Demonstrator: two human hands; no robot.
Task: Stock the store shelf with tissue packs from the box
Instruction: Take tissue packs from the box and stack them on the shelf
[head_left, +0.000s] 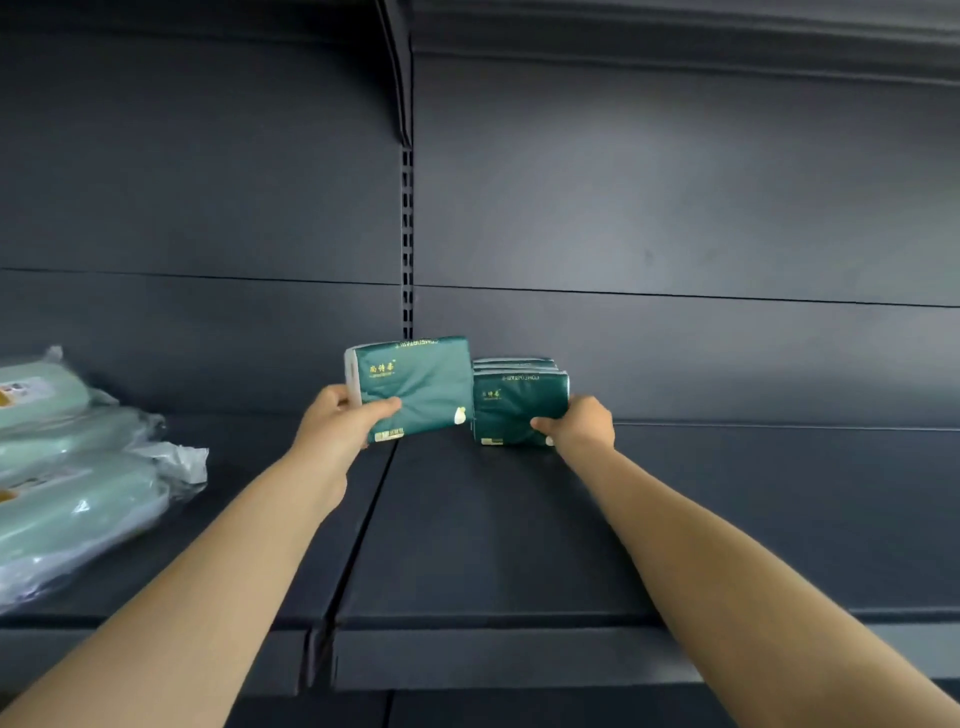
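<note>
My left hand (340, 423) grips a dark green tissue pack (421, 387) with gold lettering, held tilted just above the dark shelf (493, 545) near its back. Right beside it, a row of several matching green tissue packs (519, 400) stands upright on the shelf against the back panel. My right hand (579, 423) holds the front pack of that row at its right lower corner, thumb across its face. The held pack sits just left of the row, touching or nearly touching it. No box is in view.
Large pale green plastic-wrapped bundles (67, 478) lie stacked on the shelf at the far left. A slotted upright (408, 239) divides the back panel. Another shelf (675, 31) hangs overhead. Bare shelf surface stretches to the right of the packs.
</note>
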